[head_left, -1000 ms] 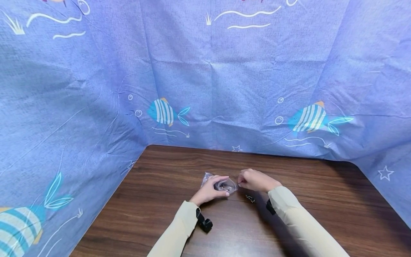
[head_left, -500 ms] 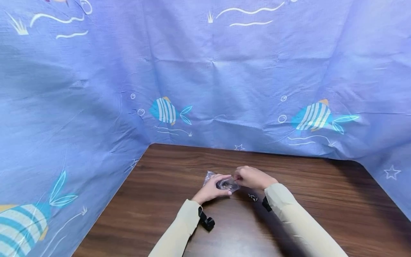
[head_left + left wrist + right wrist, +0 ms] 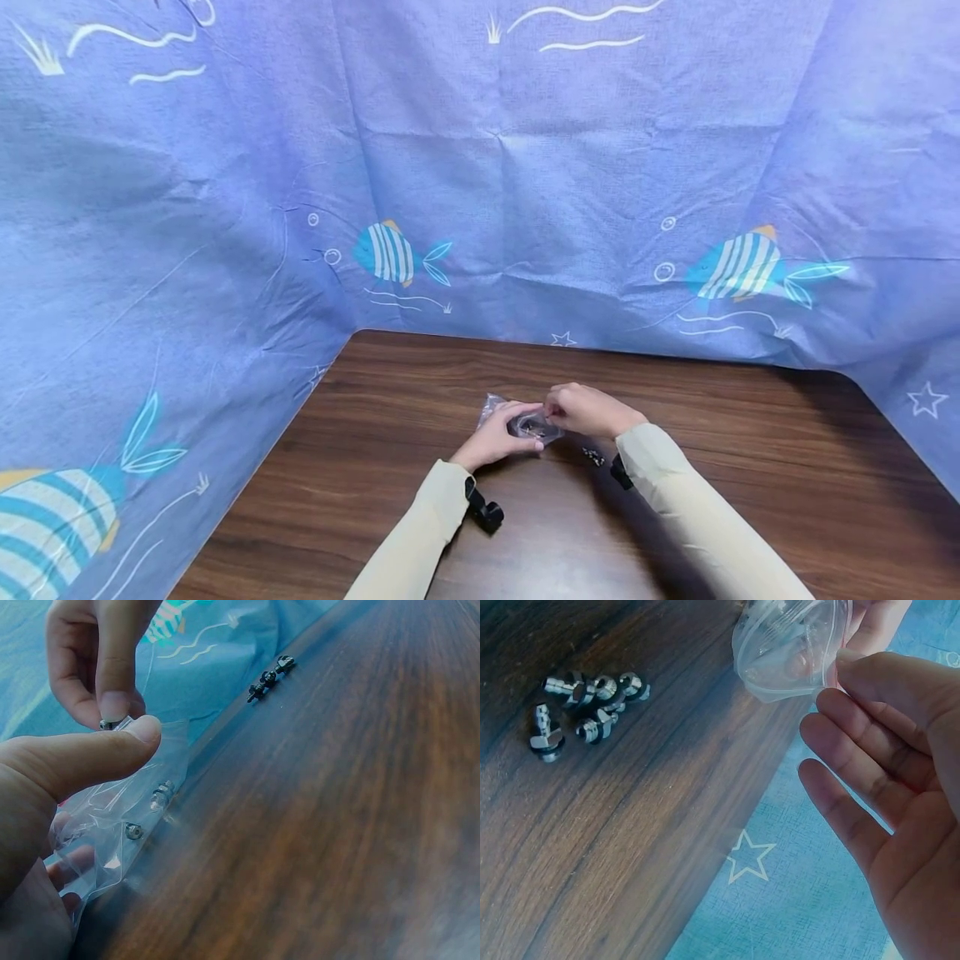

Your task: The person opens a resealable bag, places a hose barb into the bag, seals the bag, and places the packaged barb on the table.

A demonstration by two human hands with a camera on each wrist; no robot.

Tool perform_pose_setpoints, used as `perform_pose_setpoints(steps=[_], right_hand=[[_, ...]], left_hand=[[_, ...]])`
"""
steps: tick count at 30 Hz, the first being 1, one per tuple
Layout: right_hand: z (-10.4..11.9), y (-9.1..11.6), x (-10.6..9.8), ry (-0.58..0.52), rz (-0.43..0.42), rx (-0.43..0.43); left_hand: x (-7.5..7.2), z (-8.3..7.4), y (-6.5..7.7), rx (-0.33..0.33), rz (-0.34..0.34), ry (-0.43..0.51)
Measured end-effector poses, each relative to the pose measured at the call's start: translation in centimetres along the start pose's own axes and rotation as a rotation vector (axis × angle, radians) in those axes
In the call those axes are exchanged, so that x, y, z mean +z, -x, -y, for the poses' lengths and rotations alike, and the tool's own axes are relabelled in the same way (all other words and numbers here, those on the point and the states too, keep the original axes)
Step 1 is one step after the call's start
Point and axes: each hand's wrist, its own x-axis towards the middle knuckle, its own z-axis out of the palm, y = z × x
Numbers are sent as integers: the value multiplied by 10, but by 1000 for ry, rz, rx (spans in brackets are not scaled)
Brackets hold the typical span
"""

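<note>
Head view: gripping a clear bag (image 3: 533, 428) with the left hand (image 3: 497, 437), close beside the right hand (image 3: 588, 410). Left wrist view: pinching a metal fitting (image 3: 106, 724) in the latter, above bagged fittings (image 3: 133, 831). Right wrist view: pinching beside the bag's rim, near loose fittings (image 3: 592, 730) on the wooden table (image 3: 630, 832).

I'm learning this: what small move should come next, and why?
Probably release the small silver metal fitting into the clear plastic bag: the right hand pinches it by the bag's edge, the left hand holds the bag, and similar fittings lie inside.
</note>
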Motion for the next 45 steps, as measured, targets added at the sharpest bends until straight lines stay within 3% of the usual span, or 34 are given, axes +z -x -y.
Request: perform_pose_setpoints(steps=[10,17,25,45], right_hand=[[2,-1,-3,5,-7,11],[0,1,-4,7,-49,-30],[-3,13,-8,-20,18,60],[-18,60,-9,-74,119,112]], left_hand=[[1,-1,0,-24,5,9],[0,-1,0,-30,-3,15],[0,-1,1,-24,-5,18],[1,1,2,1,-3,29]])
